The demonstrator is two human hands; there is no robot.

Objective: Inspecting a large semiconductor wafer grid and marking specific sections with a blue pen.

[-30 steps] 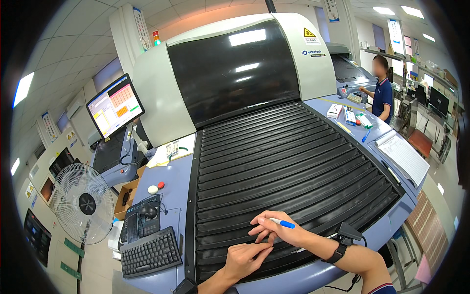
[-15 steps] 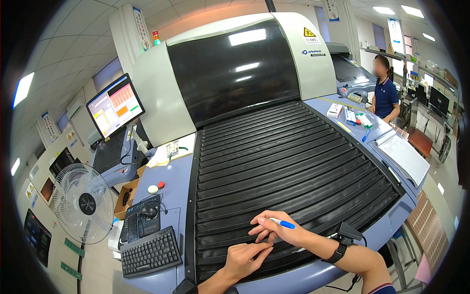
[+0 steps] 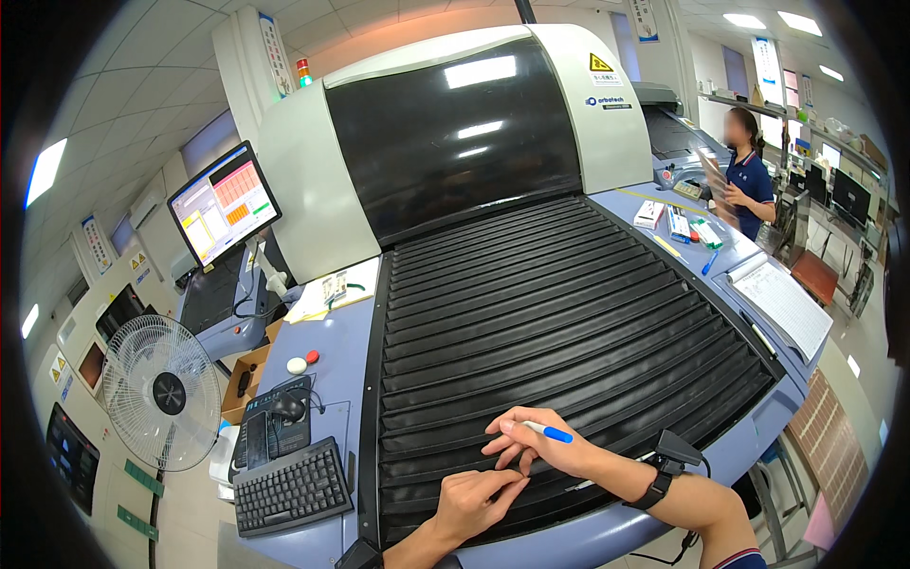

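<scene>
Right hand: grasping a blue-capped pen, seemingly tucking it back to spare the fingertips.
Left hand: curling near the right fingertips; cannot tell whether it is pinching anything.
Pen: sitting above the black ribbed cover.
Keyboard: lying on the left counter, presumably staying reachable.

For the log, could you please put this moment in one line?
right hand: holds pen | left hand: near right hand | beneath: bellows

Warning triangle, lettering on machine
</scene>
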